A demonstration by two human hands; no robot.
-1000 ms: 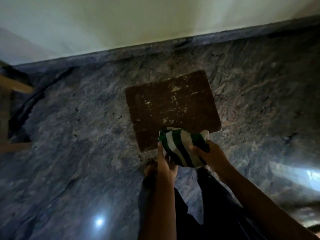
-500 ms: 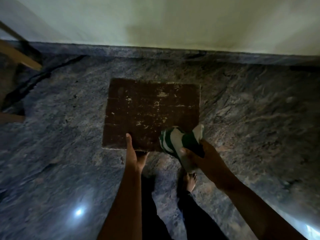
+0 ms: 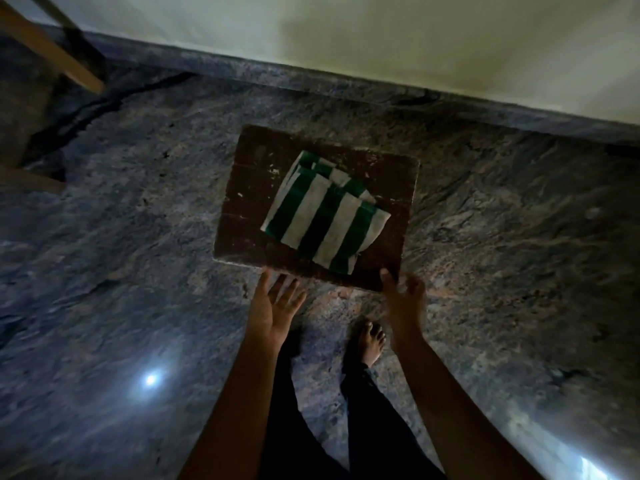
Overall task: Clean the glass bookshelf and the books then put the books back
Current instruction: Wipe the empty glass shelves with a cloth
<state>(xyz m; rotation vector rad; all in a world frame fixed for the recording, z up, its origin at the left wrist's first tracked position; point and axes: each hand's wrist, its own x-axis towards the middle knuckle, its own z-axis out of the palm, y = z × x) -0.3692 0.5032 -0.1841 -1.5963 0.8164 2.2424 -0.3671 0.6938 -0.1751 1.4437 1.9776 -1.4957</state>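
While the striped cloth [image 3: 322,216] lies folded on the scuffed brown book [image 3: 249,202], centre frame on the floor [image 3: 138,271], the left hand [image 3: 275,306] is spread and the right hand [image 3: 405,299] loosely curled, both empty at its near edge, seemingly to lift both together.

The striped cloth [image 3: 325,213] hides the middle of the brown board [image 3: 249,209], the right hand [image 3: 403,296] at its near right corner is too blurred to read its fingers, and the wooden frame [image 3: 45,46] is cut off top left.
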